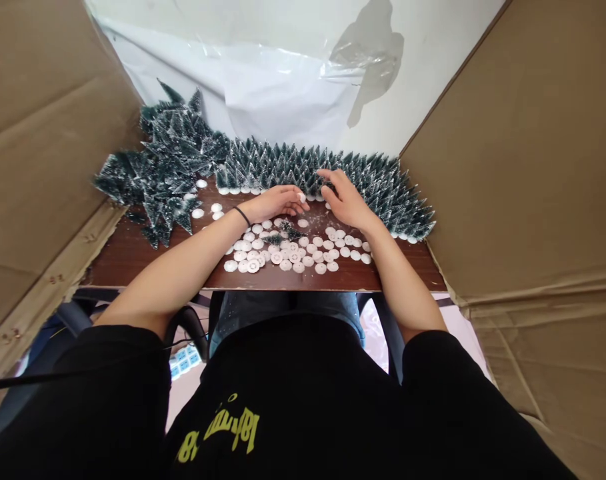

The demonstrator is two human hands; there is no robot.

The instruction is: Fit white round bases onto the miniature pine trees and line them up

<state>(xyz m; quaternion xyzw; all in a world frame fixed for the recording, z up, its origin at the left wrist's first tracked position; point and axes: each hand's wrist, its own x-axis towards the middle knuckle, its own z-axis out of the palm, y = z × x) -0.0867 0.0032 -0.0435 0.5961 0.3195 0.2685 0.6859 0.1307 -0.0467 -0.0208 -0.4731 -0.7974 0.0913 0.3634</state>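
My left hand [277, 202], with a black band at the wrist, is above the middle of the table. Its fingers are curled, with a small white round base [301, 198] at the fingertips. My right hand [347, 201] is just to the right, at the front edge of the standing miniature snowy pine trees [277, 163]. Its thumb and forefinger are apart, and I see nothing held between them. Below the hands, many white round discs [293, 256] lie spread on the table, with a couple of small trees [273, 238] lying among them.
A heap of loose miniature trees [167, 160] lies at the left. The brown table [127, 257] stands between cardboard walls [527, 147] on both sides. White sheeting [283, 87] covers the wall behind. Several white discs [197, 213] lie near the heap.
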